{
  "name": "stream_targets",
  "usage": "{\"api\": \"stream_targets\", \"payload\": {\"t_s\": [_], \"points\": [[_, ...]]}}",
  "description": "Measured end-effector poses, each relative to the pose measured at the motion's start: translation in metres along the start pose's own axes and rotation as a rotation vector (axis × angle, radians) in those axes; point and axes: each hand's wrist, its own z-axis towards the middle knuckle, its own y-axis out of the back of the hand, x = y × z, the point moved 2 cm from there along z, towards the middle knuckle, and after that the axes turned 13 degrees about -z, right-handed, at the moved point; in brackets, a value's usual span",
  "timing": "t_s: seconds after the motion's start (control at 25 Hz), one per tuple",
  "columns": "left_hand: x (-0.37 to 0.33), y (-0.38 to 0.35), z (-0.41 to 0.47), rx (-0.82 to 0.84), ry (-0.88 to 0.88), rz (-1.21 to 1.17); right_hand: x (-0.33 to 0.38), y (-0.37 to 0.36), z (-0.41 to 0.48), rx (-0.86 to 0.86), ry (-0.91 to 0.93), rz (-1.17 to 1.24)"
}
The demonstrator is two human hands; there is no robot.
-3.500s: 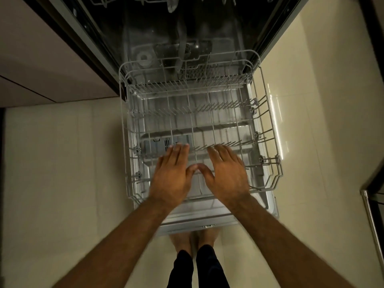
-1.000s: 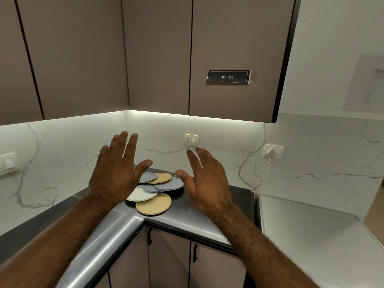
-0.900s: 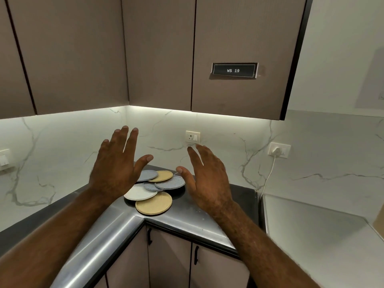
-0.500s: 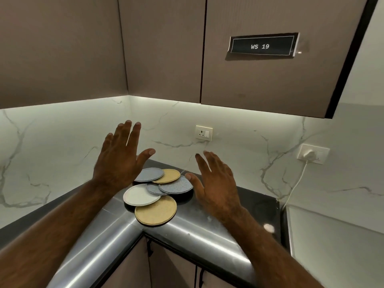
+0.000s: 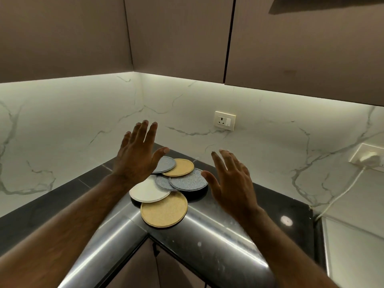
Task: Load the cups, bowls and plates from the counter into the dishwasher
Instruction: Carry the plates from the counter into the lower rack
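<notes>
Six plates [image 5: 166,183] lie in a loose, overlapping heap in the corner of the dark counter [image 5: 218,233], none of them in the dishwasher yet. Nearest the edge is a yellow plate [image 5: 164,208]; a white plate [image 5: 148,191] overlaps its far rim. Behind these sit a small blue plate [image 5: 163,180] and a speckled grey plate [image 5: 188,179], then a blue-grey plate [image 5: 166,164] and a second yellow plate [image 5: 179,167] towards the marble wall [image 5: 62,121].

The left hand [image 5: 137,154] hovers over the left side of the heap, fingers straight and spread, holding nothing. It hides part of the blue-grey plate and the rim of the white one. The right hand [image 5: 230,183] hangs just right of the speckled grey plate, fingers likewise apart and gripping nothing. Whether either hand touches a plate cannot be made out.

The wall cupboards [image 5: 176,38] above are shut. A dark label [image 5: 324,2] on the right cupboard is cut off by the top edge, and its writing cannot be read. A socket [image 5: 225,120] sits on the wall; a second one at the right, blurred, holds a plug [image 5: 368,159] with a white cable [image 5: 336,196] running down.
</notes>
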Motion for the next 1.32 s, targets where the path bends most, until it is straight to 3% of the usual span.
{"api": "stream_targets", "payload": {"t_s": [0.32, 0.6, 0.92, 1.08, 1.2, 1.32], "points": [[0.099, -0.124, 0.075, 0.114, 0.094, -0.037, 0.021, -0.142, 0.093, 0.092, 0.027, 0.026], [0.202, -0.240, 0.120, 0.352, 0.167, -0.014, 0.057, -0.290, 0.172, 0.403, -0.039, 0.041], [0.274, -0.322, 0.126, 0.487, 0.408, -0.011, 0.058, -0.384, 0.193, 0.664, -0.188, 0.071], [0.300, -0.339, 0.123, 0.467, 0.760, -0.106, 0.055, -0.412, 0.190, 0.696, -0.473, 0.218], [0.311, -0.345, 0.122, 0.446, 0.918, -0.178, 0.054, -0.427, 0.191, 0.701, -0.709, 0.326], [0.320, -0.350, 0.126, 0.381, 1.088, -0.258, 0.050, -0.434, 0.197, 0.670, -1.059, 0.544]]}}
